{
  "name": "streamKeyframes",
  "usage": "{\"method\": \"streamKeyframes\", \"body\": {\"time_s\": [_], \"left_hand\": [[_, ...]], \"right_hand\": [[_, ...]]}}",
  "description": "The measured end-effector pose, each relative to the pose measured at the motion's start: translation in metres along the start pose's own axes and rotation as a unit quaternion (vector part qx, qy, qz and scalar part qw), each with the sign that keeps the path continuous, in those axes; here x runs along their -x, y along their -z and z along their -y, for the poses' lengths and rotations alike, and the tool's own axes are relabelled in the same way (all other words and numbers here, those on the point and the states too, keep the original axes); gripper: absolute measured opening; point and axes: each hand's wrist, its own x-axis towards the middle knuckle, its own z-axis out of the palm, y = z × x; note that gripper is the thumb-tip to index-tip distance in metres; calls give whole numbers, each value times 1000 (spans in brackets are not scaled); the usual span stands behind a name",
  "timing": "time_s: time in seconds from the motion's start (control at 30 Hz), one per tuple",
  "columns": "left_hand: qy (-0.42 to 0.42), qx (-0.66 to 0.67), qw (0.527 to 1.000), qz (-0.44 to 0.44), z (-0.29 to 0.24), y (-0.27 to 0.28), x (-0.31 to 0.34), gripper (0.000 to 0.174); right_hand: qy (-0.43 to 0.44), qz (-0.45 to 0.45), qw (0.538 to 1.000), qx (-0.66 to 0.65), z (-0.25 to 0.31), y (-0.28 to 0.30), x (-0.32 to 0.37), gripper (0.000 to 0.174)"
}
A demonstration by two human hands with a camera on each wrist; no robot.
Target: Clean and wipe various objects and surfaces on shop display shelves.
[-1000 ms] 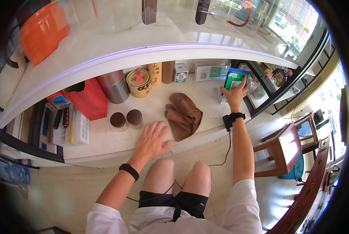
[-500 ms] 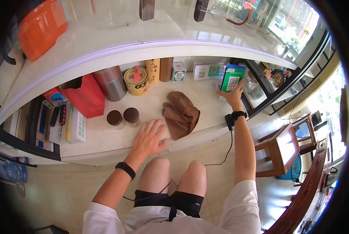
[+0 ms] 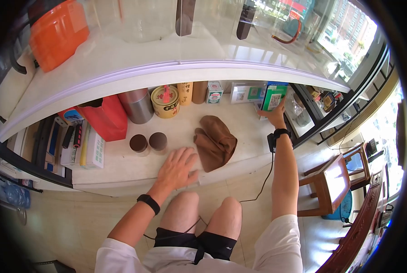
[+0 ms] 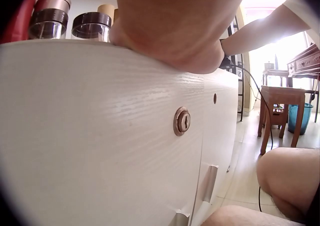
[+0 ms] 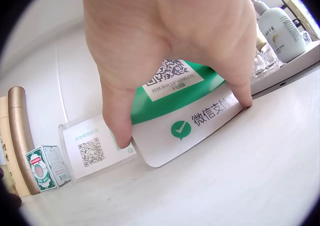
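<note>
At the back right of the white counter (image 3: 249, 132), my right hand (image 3: 276, 117) holds a green and white QR code sign (image 3: 274, 98). In the right wrist view, thumb and fingers span the sign (image 5: 175, 121) and grip it by its two side edges, its lower edge close over the counter. My left hand (image 3: 176, 167) rests on the counter's front edge with fingers spread and relaxed. A crumpled brown cloth (image 3: 214, 143) lies to the right of the left hand, and two dark-lidded jars (image 3: 158, 141) stand behind it.
A clear stand with a QR card (image 3: 249, 93) and a small green-white box (image 3: 214, 92) stand left of the sign. Further left are a yellow tin (image 3: 165, 101), a grey canister (image 3: 137, 107) and a red bag (image 3: 105, 118). A glass-fronted shelf (image 3: 180, 68) overhangs the counter.
The sign came more into view beside my right hand, then shifted slightly back against the rear of the counter, still held. My left hand stays in place; the head view tilts slightly.
</note>
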Motion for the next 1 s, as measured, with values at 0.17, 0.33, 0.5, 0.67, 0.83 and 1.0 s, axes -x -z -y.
{"method": "streamKeyframes", "body": {"time_s": [0.17,0.33,0.5,0.67,0.83,1.0], "left_hand": [[2,-1,1000,4,-1,3,-1,49],[1,0,1000,4,-1,4,-1,49],[-2,-2,1000,4,-2,3,-1,48],[-8,-11,1000,4,-2,0,0,48],[-9,-17,1000,14,-3,-1,-1,47],[-17,-19,1000,16,-4,2,-1,47]], "right_hand": [[14,-11,1000,-1,-3,-4,-4,158],[13,-21,1000,-11,-6,-9,-10,159],[23,-47,999,5,-11,-15,-16,160],[15,-67,998,8,-15,-20,-16,161],[-18,-66,998,2,-3,-18,-10,161],[-36,-47,998,6,-3,-15,-18,158]]}}
